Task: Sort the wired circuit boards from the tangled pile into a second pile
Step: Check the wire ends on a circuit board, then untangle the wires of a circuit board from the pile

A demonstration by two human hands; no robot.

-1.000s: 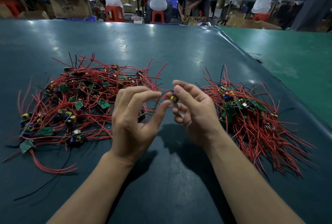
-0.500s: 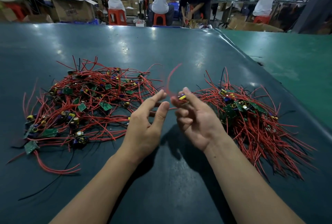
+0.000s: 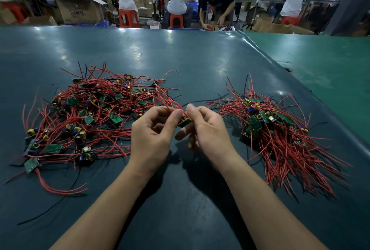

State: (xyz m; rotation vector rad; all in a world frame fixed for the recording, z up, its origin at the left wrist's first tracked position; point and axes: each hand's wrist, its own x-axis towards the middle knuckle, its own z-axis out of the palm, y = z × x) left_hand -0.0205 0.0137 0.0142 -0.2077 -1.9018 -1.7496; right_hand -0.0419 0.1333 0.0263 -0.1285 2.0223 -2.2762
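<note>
A tangled pile [image 3: 94, 117] of small green circuit boards with red and black wires lies on the left of the dark table [image 3: 180, 63]. A second pile [image 3: 280, 135], its wires combed toward me, lies on the right. Between the piles, a small wired circuit board [image 3: 184, 121] is held above the table. My left hand [image 3: 154, 135] pinches its red wires between thumb and forefinger. My right hand [image 3: 208, 129] grips the board from the right; its wires trail back into the left pile.
A lighter green table [image 3: 330, 73] adjoins on the right, past a raised seam. Loose red and black wires [image 3: 60, 189] stray toward the near left. Beyond the far edge, people sit on red stools [image 3: 128, 18] among cardboard boxes [image 3: 80, 11].
The left hand has gone from open fingers to pinching the red wires. Both hands now meet at a board between the piles; the board held earlier has gone from the right hand.
</note>
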